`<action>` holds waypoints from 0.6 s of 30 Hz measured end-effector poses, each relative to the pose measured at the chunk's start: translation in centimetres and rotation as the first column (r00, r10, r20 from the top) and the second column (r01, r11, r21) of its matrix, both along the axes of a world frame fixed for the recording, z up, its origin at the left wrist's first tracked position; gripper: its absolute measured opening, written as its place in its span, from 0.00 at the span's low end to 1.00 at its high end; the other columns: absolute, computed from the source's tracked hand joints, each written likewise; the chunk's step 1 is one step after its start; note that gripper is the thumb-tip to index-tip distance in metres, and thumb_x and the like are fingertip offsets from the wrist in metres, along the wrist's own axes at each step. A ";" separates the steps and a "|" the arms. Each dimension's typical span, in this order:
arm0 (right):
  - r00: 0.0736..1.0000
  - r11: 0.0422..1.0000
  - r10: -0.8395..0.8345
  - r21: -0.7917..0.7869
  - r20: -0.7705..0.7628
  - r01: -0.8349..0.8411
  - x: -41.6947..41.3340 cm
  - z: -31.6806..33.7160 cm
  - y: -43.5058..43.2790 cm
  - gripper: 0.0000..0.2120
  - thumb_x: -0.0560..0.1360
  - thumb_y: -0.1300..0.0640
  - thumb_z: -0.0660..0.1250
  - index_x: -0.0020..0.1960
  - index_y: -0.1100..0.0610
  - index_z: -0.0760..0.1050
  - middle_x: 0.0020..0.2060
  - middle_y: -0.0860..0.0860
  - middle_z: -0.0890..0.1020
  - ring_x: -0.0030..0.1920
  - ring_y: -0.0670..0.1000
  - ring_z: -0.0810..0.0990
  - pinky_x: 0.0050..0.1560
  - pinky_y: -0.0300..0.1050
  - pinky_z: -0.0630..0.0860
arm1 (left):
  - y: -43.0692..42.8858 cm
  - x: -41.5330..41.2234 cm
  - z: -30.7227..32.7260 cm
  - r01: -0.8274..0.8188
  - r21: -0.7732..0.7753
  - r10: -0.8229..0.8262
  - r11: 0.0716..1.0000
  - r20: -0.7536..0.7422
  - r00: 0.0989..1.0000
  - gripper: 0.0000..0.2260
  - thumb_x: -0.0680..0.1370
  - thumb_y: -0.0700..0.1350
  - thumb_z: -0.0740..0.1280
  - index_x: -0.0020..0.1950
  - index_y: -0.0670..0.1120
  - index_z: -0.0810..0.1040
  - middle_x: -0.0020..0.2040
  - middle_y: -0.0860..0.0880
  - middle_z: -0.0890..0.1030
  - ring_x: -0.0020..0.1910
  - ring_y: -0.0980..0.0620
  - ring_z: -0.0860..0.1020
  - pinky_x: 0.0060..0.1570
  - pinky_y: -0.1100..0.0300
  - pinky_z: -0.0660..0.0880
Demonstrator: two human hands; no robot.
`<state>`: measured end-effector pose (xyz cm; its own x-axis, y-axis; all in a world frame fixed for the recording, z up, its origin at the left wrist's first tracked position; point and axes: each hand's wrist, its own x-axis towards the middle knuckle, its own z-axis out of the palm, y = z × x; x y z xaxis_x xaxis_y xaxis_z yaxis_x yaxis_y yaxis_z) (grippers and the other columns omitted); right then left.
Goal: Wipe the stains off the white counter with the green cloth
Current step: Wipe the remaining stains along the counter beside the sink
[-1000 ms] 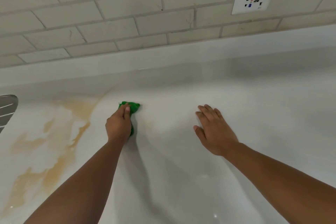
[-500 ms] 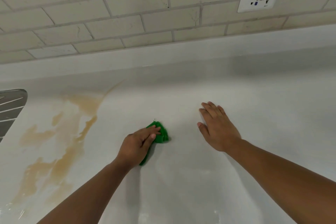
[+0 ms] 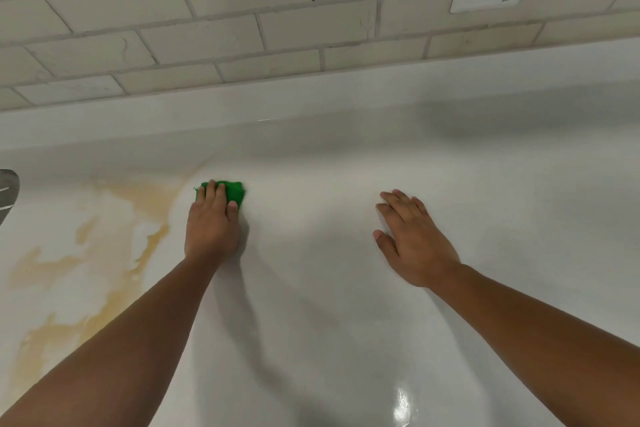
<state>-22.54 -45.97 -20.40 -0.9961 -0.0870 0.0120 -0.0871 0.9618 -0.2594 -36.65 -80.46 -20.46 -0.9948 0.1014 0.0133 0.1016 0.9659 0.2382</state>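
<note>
Soft light, glare, wide-angle bending

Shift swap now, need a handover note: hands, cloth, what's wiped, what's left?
Left hand holds the cloth down on the counter, fingers over it, at the right edge of the stains.
Right hand is open, flat on the counter, holding nothing.
Done: the counter from the cloth rightward looks clean.
Left: the brown stains left of the cloth, running from the back toward the near edge. Working leftward seems sensible.
</note>
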 end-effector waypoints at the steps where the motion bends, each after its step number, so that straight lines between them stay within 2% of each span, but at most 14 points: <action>1: 1.000 1.000 -0.003 -0.002 0.000 0.003 0.0 0.0 -0.1 0.31 0.81 0.42 0.43 0.77 0.57 0.60 0.78 0.52 0.58 0.79 0.51 0.49 0.78 0.52 0.46 | 0.9 -1.0 0.0 0.026 -0.016 -0.025 1.000 0.006 1.000 0.22 0.83 0.46 0.52 0.75 0.39 0.62 0.78 0.38 0.58 0.77 0.39 0.54 0.74 0.45 0.56; 5: 1.000 0.999 -0.021 -0.029 -0.013 0.020 0.2 0.1 -0.4 0.31 0.80 0.43 0.44 0.77 0.59 0.58 0.78 0.54 0.58 0.79 0.51 0.50 0.78 0.52 0.48 | 5.6 -2.5 0.2 0.184 0.001 -0.184 0.983 0.026 0.983 0.23 0.84 0.46 0.50 0.79 0.42 0.57 0.80 0.45 0.54 0.79 0.45 0.50 0.76 0.49 0.50; 9: 0.995 0.997 -0.059 -0.062 -0.085 0.054 0.5 0.4 -0.6 0.29 0.80 0.46 0.49 0.75 0.62 0.63 0.75 0.57 0.65 0.76 0.56 0.59 0.76 0.54 0.58 | 10.1 -1.1 0.1 0.399 0.051 -0.400 0.916 0.018 0.916 0.23 0.84 0.47 0.50 0.79 0.46 0.56 0.80 0.50 0.54 0.79 0.51 0.49 0.77 0.55 0.48; 13: 0.991 0.993 -0.076 -0.093 -0.109 0.066 1.8 0.8 0.0 0.27 0.79 0.48 0.52 0.72 0.63 0.67 0.72 0.57 0.70 0.72 0.57 0.65 0.74 0.52 0.61 | 13.3 1.4 0.3 0.527 0.039 -0.528 0.849 0.056 0.847 0.23 0.84 0.49 0.49 0.80 0.48 0.54 0.80 0.52 0.52 0.79 0.53 0.47 0.77 0.56 0.46; 18: 0.996 0.998 -0.053 -0.049 -0.079 0.049 7.2 0.8 2.6 0.26 0.79 0.48 0.55 0.71 0.62 0.69 0.70 0.57 0.71 0.72 0.56 0.66 0.73 0.55 0.63 | 16.6 6.6 0.3 0.648 -0.002 -0.647 0.762 0.054 0.761 0.24 0.84 0.49 0.49 0.80 0.49 0.52 0.80 0.51 0.52 0.79 0.52 0.47 0.77 0.55 0.46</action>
